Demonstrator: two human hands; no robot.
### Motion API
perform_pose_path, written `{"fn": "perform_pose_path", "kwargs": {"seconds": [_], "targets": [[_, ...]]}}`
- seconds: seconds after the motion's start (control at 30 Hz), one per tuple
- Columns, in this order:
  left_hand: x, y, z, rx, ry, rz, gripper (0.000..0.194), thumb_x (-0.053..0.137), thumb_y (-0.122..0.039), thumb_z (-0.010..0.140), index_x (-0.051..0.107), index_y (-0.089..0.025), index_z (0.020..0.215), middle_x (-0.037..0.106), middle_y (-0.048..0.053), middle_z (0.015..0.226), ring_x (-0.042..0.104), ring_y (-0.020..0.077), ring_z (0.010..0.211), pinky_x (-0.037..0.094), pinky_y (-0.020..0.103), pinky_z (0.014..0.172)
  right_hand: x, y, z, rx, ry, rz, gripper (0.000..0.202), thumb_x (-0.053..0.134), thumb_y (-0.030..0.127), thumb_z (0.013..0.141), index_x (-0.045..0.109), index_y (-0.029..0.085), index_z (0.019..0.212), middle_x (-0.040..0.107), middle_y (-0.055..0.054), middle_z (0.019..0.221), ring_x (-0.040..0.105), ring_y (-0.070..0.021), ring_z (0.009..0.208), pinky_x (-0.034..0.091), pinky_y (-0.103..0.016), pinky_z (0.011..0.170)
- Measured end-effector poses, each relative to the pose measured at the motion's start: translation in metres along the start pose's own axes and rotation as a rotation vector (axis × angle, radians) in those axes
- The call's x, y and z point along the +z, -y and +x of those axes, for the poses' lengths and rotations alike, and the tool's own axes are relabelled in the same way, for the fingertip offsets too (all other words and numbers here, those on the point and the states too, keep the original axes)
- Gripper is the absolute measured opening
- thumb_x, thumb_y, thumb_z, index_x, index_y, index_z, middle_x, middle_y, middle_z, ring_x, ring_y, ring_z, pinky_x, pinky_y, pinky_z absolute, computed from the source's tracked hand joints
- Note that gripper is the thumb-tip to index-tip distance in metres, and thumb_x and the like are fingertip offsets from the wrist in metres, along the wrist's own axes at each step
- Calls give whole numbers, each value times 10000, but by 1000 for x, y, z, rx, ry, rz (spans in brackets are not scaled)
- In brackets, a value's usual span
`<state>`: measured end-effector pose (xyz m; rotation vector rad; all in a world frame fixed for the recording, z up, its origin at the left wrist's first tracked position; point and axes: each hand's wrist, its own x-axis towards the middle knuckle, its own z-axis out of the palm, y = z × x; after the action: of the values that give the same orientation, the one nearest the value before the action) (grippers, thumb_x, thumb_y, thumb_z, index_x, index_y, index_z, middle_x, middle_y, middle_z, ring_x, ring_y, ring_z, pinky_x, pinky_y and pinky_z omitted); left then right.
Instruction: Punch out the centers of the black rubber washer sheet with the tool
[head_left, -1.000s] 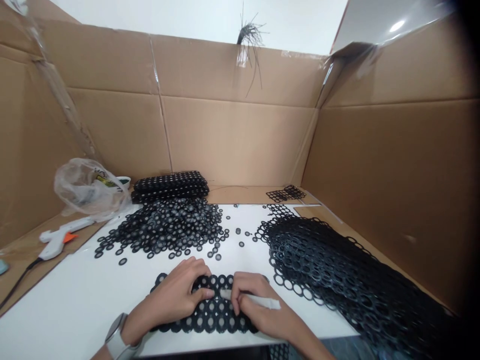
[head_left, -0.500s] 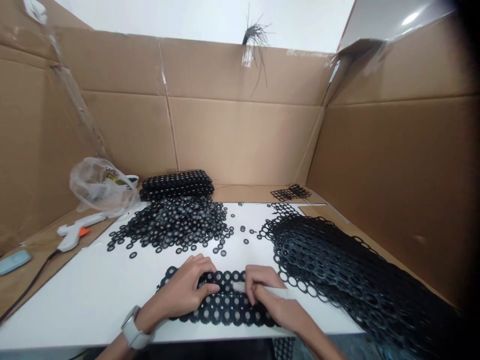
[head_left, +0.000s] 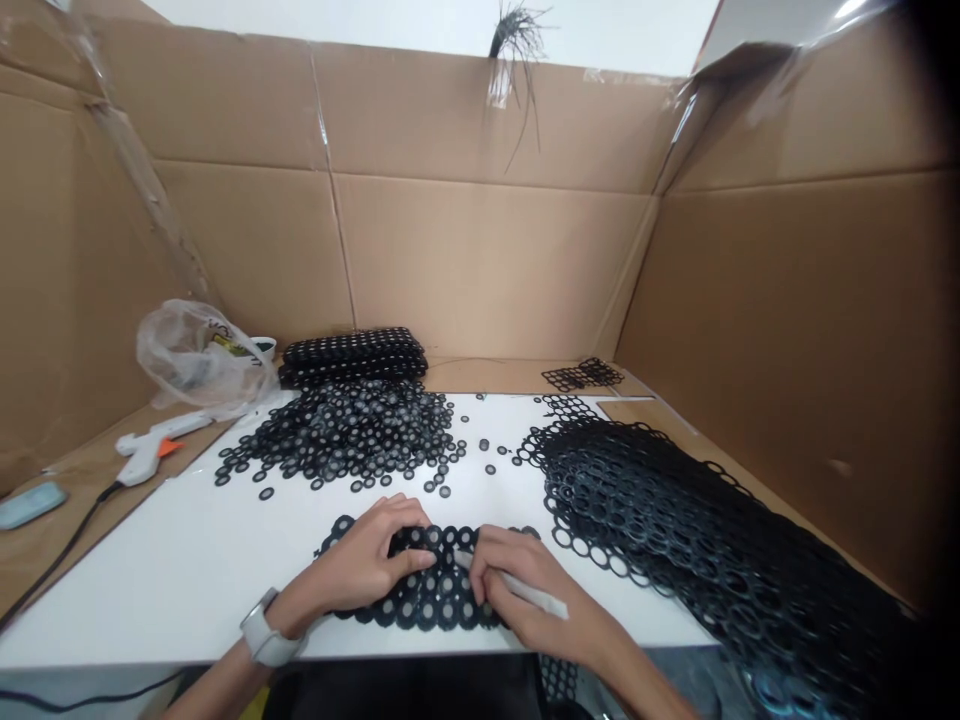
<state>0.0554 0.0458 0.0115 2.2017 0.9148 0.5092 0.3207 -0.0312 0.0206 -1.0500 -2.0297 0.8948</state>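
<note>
Head view: at the near edge of a white surface, two hands press on a black sheet of joined rings. The left hand, a watch on its wrist, lies flat on the sheet with fingers curled down. The right hand is closed around a thin white stick, its tip against the sheet. Just right lies a long heap of black ring mesh. Farther back is a pile of loose black rings, then stacked black sheets. At far left lie a glue gun and a plastic bag, before cardboard walls.
</note>
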Motion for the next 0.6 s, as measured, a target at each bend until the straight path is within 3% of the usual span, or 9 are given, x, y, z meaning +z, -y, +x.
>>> {"fn": "perform_pose_path", "kwargs": {"seconds": [0.2, 0.6], "targets": [[0, -1, -1, -11, -4, 53, 224, 647, -450, 1039, 662, -228, 1020, 682, 51, 1063, 588, 273, 1054, 448, 409, 985, -12, -3, -9, 107, -123, 162, 229, 464, 132, 838, 597, 200, 664, 610, -13, 731, 587, -184, 738, 408, -295, 735], [-2, 0, -1, -2, 15, 34, 268, 626, -501, 1049, 675, -238, 1066, 684, 54, 1119, 601, 272, 1099, 447, 402, 1030, -19, -6, -15, 169, -135, 95, 224, 448, 202, 859, 554, 205, 662, 591, -19, 748, 577, -204, 767, 385, -320, 774]]}}
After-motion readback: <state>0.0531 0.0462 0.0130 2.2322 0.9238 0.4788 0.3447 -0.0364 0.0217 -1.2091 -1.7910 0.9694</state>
